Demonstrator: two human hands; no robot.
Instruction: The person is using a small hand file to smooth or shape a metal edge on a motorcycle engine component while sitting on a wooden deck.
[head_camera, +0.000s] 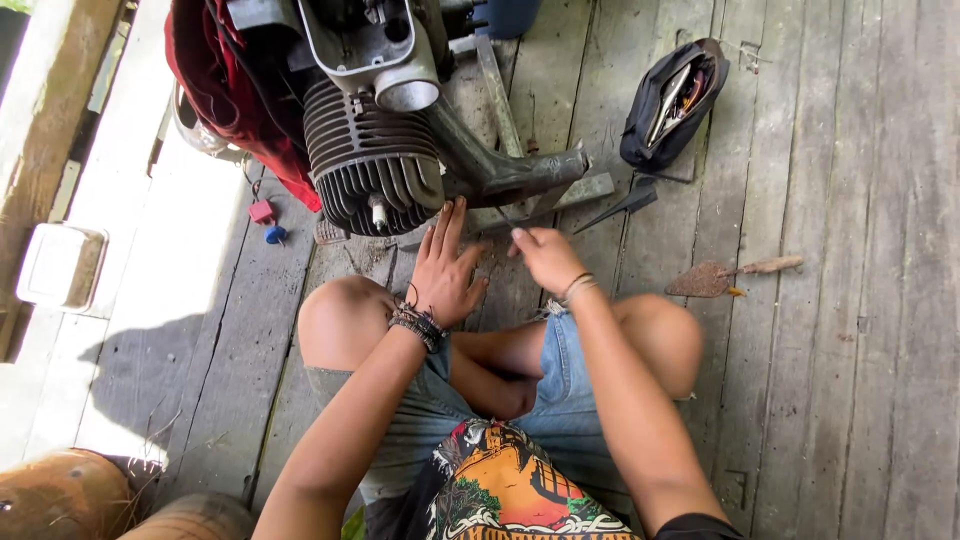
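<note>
A red cloth (232, 90) drapes beside the grey finned metal engine cylinder (372, 160) on the wooden plank floor (850, 330). The left hand (445, 272), fingers spread, rests just below it; the right hand (545, 258) pinches a thin tool. A black open tool pouch (670, 105) lies farther right.

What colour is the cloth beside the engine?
Red, seen in the head view.

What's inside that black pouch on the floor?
The open black pouch holds several metal tools, shiny ends poking out. Whatever lies deeper is covered by the fabric.
</note>
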